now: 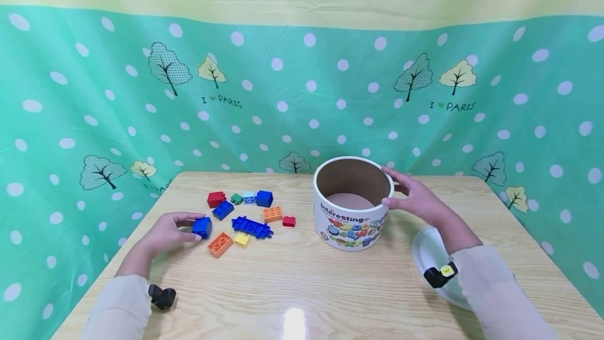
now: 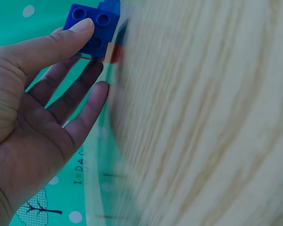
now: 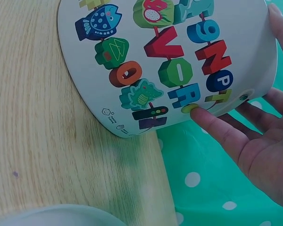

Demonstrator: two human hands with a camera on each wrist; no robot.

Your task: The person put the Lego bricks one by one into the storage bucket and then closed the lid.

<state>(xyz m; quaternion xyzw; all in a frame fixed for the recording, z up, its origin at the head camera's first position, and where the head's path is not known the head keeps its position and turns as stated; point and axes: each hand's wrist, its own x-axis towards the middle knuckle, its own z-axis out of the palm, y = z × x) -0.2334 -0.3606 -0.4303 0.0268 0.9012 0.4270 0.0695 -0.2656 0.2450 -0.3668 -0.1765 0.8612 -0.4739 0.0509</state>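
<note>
My left hand [image 1: 166, 234] pinches a blue block [image 1: 202, 227] between thumb and fingertips at the left edge of the scattered blocks. In the left wrist view the thumb [image 2: 82, 29] presses the block's studded face. My right hand [image 1: 415, 198] touches the right side of a white bucket [image 1: 351, 230] at its rim, with fingers spread and the palm apart from the wall. Coloured letters and pictures cover the bucket's side. In the right wrist view one fingertip [image 3: 198, 113] touches the printed wall; other fingers are partly hidden behind it. The visible bucket floor is bare.
Beside the left hand lie an orange block [image 1: 220, 244], a yellow block [image 1: 242, 240], a long blue piece [image 1: 252, 227], a red block [image 1: 216, 199] and several others. A white plate [image 1: 424, 245] sits under the right forearm. A polka-dot cloth [image 1: 311, 104] hangs behind the table.
</note>
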